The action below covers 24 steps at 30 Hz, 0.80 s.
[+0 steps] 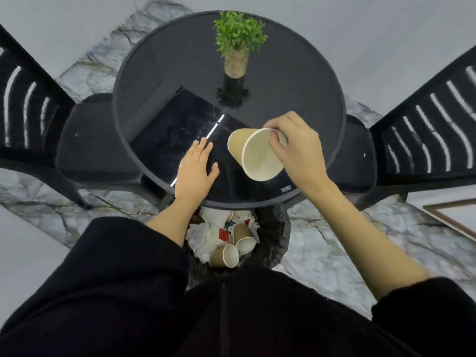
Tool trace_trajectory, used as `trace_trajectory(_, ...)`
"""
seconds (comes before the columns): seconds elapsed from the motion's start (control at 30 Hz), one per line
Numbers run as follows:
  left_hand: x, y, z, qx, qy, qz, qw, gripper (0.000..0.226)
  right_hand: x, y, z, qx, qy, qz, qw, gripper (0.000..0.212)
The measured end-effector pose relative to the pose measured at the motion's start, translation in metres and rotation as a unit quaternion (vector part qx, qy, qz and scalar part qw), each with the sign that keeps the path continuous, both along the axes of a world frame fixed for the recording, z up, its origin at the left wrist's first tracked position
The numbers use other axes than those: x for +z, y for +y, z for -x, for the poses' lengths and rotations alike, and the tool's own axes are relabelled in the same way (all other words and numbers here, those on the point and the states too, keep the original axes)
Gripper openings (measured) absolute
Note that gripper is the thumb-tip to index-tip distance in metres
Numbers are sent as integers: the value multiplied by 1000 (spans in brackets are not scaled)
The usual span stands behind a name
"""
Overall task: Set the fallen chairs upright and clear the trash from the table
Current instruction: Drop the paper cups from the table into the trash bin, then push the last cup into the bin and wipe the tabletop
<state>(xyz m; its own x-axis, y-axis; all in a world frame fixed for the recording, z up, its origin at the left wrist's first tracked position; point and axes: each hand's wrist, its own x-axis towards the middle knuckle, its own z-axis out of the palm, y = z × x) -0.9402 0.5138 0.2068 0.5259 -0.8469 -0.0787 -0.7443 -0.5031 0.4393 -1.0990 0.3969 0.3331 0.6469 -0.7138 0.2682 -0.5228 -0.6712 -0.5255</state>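
My right hand [298, 150] grips a tan paper cup [255, 155] by its base, tilted with the open mouth facing me, above the near part of the round black glass table [159, 81]. My left hand [194, 171] lies flat and open on the table near its front edge, holding nothing. Below the table's near rim stands a black trash bin [273, 235] holding crumpled white paper [206, 235] and two brown paper cups [226, 255]. A black chair [85, 140] stands upright to the left of the table, another black chair [422, 140] upright to the right.
A small green plant in a pot [238, 47] stands on the far side of the table. The floor is grey marble-patterned [334, 243]. A wooden frame edge [453, 217] lies on the floor at the right.
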Motion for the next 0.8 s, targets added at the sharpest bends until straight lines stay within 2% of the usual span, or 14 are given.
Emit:
trace_trajectory(0.3, 2, 2, 2, -10, -13, 6, 1000, 51, -29, 98, 79, -52, 29, -38, 998, 14)
trace_trajectory(0.43, 10, 11, 5, -15, 23, 25, 999, 48, -47, 120, 89, -65, 37, -61, 995, 12)
trace_trajectory(0.8, 12, 115, 33, 9, 43, 67, 997, 42, -69, 138, 81, -20, 110, -112, 987, 14)
